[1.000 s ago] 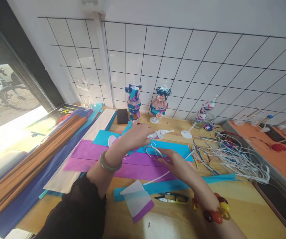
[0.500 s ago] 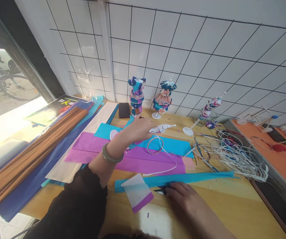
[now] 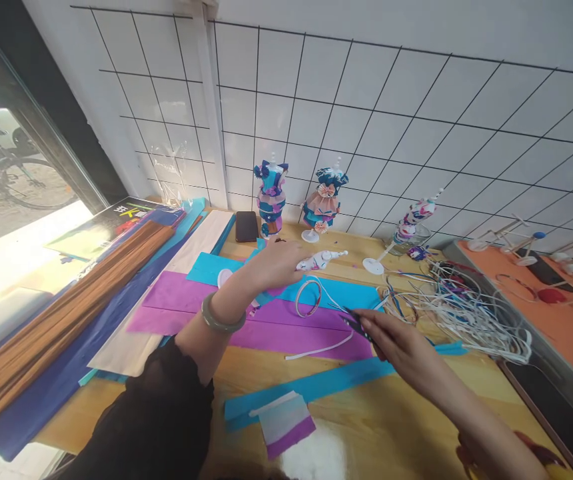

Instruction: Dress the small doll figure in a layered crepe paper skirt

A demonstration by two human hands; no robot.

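Observation:
My left hand [image 3: 277, 263] is closed around a small white dress-form mannequin [image 3: 324, 260] held on its side, its round white base [image 3: 224, 277] showing to the left of my wrist. My right hand [image 3: 391, 337] grips dark thread snips [image 3: 355, 325], blades pointing left over the purple paper [image 3: 286, 333]. A thin white strip [image 3: 319, 351] curves past the snips; whether the blades touch it I cannot tell. Left of the snips, a ring-shaped coil [image 3: 308, 298] stands near a blue paper sheet [image 3: 351, 291].
Two decorated mannequins [image 3: 271, 200] stand by the wall near a phone [image 3: 246, 227]; another mannequin [image 3: 419, 213] tilts farther right. Tangled strips [image 3: 476, 320] lie right, beside an orange tray [image 3: 556, 313]. Rolled brown paper [image 3: 91, 293] fills the left. A patchwork piece [image 3: 286, 423] lies in front.
My right hand has let go of the coil, picked up the snips from the table and raised them to the white strip. My left hand still holds the mannequin.

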